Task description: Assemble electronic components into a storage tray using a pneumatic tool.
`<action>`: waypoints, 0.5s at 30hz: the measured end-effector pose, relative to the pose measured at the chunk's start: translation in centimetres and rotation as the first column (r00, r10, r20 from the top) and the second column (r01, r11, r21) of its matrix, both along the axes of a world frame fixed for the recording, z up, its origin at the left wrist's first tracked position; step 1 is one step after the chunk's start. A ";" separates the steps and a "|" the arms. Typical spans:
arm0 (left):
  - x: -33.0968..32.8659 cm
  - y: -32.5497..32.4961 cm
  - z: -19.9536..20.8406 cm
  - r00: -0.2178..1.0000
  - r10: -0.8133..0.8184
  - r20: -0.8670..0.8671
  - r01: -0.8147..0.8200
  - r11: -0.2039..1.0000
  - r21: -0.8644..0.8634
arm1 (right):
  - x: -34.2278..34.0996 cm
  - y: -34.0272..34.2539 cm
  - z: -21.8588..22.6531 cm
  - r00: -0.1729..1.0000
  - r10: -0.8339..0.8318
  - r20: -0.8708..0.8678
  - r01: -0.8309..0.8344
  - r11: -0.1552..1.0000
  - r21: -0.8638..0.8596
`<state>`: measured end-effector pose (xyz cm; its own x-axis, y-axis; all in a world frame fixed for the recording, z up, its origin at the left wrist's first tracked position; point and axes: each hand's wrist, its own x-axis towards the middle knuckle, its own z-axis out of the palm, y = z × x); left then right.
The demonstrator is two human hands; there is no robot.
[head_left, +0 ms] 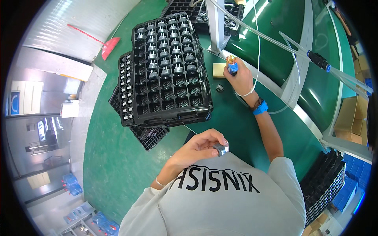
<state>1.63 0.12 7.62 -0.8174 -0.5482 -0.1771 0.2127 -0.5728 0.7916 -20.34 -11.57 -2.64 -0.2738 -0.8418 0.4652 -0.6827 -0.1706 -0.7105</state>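
My left hand (193, 150), near my chest, pinches a small dark grey plug-like part (219, 149) with a white and blue face between thumb and fingers. Over the green bench, my right hand (241, 78) is closed around a blue handheld tool (232, 67) with an amber end; its exact kind I cannot make out. Beside that hand lies another small dark part (219, 88). A tan block (221, 70) sits just beyond it. To the left stands a black compartment tray (136, 90), its far rows filled with dark pieces bearing metal pins and its near rows unfilled.
Under the big tray, a second black tray (126, 84) holds small pale pieces. A white cable (258, 47) hangs beside my right arm. Clear tubing (275, 35) crosses a white frame post (216, 27). Stacked black trays (325, 188) stand at the lower right.
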 end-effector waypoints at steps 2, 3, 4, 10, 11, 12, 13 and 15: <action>0.1 0.0 -0.1 1.000 0.006 0.007 -0.006 1.000 0.001 | -0.1 0.0 -0.1 1.000 -0.007 0.001 0.007 1.000 0.007; 0.2 0.1 -0.1 1.000 0.011 0.002 -0.011 1.000 0.011 | -0.1 0.0 -0.1 1.000 -0.017 -0.001 0.017 1.000 0.014; 0.2 0.1 -0.2 1.000 0.016 -0.004 -0.016 1.000 0.022 | -0.2 0.0 -0.1 1.000 -0.028 -0.004 0.028 0.999 0.023; -0.1 -0.1 0.1 1.000 0.002 0.007 -0.002 1.000 0.013 | -0.1 -0.1 -0.3 0.999 -0.041 0.019 0.040 0.999 0.031; -0.1 -0.1 0.1 1.000 0.001 0.007 -0.001 1.000 0.013 | -0.1 -0.1 -0.3 0.999 -0.042 0.019 0.041 0.999 0.032; -0.2 -0.1 0.1 1.000 -0.010 0.001 0.010 1.000 0.008 | -0.1 -0.1 -0.2 0.999 -0.039 0.018 0.038 0.998 0.042; -0.2 -0.1 0.0 1.000 -0.020 -0.006 0.020 1.000 0.004 | -0.1 -0.1 -0.2 0.999 -0.035 0.016 0.034 0.998 0.052; -0.3 -0.1 0.0 1.000 -0.026 -0.008 0.026 1.000 0.005 | -0.1 0.0 -0.2 0.999 -0.032 0.012 0.031 0.998 0.056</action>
